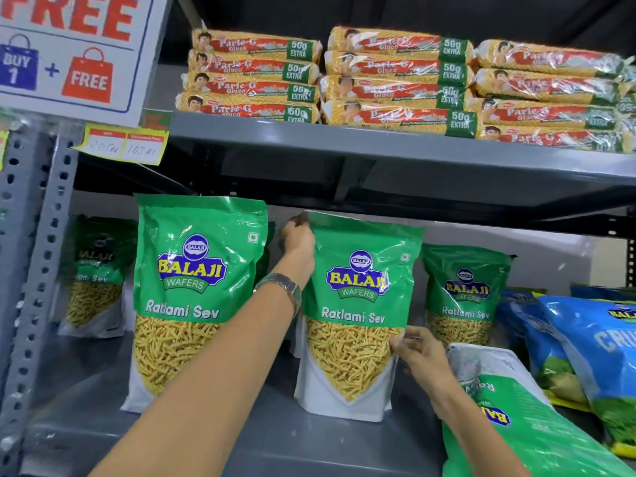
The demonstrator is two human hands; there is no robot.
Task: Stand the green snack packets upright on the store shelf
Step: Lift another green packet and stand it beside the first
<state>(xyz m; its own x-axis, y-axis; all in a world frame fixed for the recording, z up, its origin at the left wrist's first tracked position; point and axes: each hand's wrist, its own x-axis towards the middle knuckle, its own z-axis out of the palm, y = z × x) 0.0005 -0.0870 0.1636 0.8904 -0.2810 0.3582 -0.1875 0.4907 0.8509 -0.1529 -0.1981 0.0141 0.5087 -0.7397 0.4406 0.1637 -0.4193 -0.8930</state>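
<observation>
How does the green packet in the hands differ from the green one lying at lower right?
The held packet stands upright, logo readable; the lying packet is down, its print upside down. The left hand and right hand grip only the held one. Both are green.

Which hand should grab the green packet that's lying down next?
Probably right. The right hand, at the standing packet's side edge, is just beside the lying packet. The left hand is farther away, pinching the standing packet's top corner.
</observation>
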